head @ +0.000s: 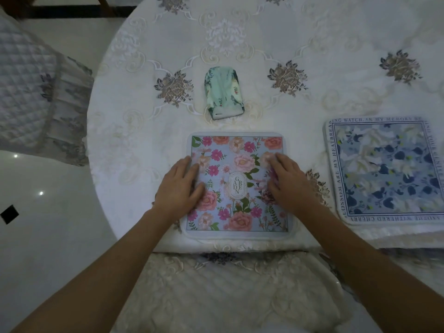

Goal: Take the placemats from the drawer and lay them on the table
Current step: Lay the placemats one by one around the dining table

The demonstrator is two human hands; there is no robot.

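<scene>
A square placemat with pink and orange flowers (236, 164) lies flat on the round table (240, 56), close to its near edge. My left hand (181, 186) rests palm down on the mat's left side, fingers straight. My right hand (287, 181) presses flat on the mat's right side. A second placemat, blue and white with a lettered border (384, 171), lies on the table to the right, partly cut off by the frame edge. No drawer is in view.
A green and white tissue pack (223, 94) lies just beyond the floral mat. An embroidered white cloth covers the table. A padded chair seat (31, 92) stands at the left and another cushioned seat (228, 289) below the table edge. Glossy floor lies at the left.
</scene>
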